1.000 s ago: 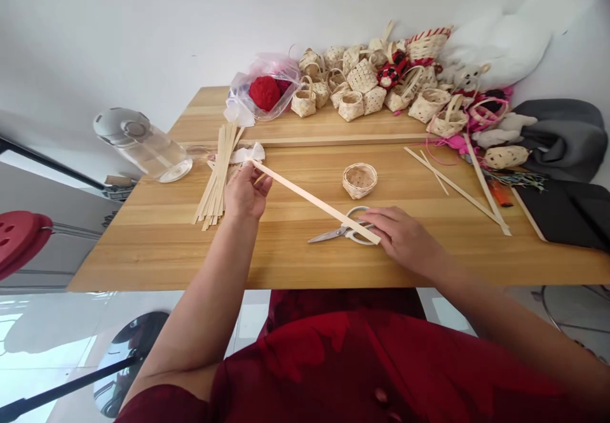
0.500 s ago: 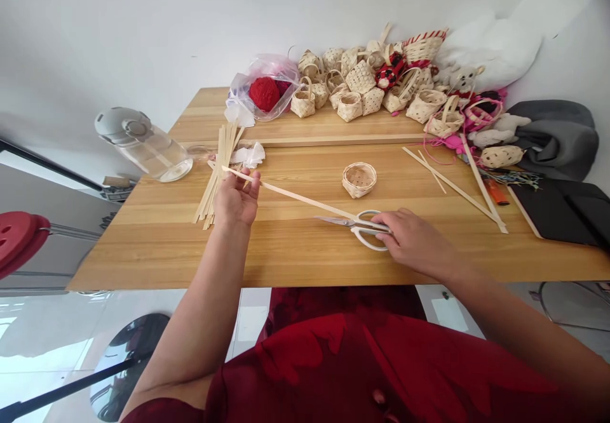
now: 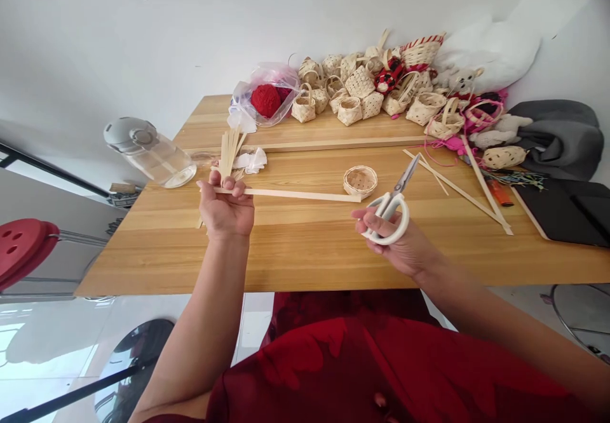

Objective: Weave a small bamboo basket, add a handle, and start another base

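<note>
My left hand (image 3: 227, 208), palm up with fingers curled, grips one end of a pale, flat wooden strip (image 3: 300, 195). The strip runs level to the right, its free end in front of a small woven basket (image 3: 360, 182) on the table. In my right hand (image 3: 395, 235) is a pair of white-handled scissors (image 3: 388, 216), blades closed and tipped up to the right, apart from the strip. A bundle of similar strips (image 3: 230, 150) lies just behind my left hand, which partly hides it.
A clear bottle with a grey lid (image 3: 152, 151) stands at the left. Several small woven baskets (image 3: 350, 110) line the back beside a bag with red yarn (image 3: 265, 100). Loose strips (image 3: 476, 194), an orange object (image 3: 501, 193) and a black flat item (image 3: 567, 210) lie at the right.
My right hand has turned the scissors from pointing left to pointing up and right, away from the strip, and their blades have closed. My left hand has moved slightly left and lower, levelling the strip.
</note>
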Demonstrator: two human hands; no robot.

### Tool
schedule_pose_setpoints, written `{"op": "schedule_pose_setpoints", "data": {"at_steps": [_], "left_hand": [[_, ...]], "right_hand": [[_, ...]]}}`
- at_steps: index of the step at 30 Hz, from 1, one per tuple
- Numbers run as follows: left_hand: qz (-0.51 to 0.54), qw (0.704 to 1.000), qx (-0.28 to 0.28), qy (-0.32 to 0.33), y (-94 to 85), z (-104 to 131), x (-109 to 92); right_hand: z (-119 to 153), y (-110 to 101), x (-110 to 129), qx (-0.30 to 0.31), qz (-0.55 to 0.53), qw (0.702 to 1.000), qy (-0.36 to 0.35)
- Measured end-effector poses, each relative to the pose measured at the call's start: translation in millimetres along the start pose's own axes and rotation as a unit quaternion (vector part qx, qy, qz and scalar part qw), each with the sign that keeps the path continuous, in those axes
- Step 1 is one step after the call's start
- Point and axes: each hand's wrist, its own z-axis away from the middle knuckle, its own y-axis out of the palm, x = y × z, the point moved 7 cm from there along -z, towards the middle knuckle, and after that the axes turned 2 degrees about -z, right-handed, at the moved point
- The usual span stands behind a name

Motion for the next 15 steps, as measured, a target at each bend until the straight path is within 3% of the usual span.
{"op": "schedule_pose_setpoints", "data": {"at_steps": [5, 9, 12, 15], "left_hand": [[-0.028, 0.998, 0.014, 0.050, -5.6, 17, -13], [-0.084, 0.992, 0.061, 0.077, -5.9, 37, -30], [-0.141, 0.980, 0.095, 0.104, -13.4, 46, -55], [-0.207, 0.967, 0.091, 0.118, -35.5, 38, -91]], "right_hand": [[-10, 22, 16, 0.007, 0.000, 0.997, -0.074], [-21, 22, 12, -0.027, 0.003, 0.998, -0.062], [-28, 21, 5, -0.010, 0.036, 0.998, -0.046], [-32, 19, 9, 0.021, 0.079, 0.995, -0.064]]}}
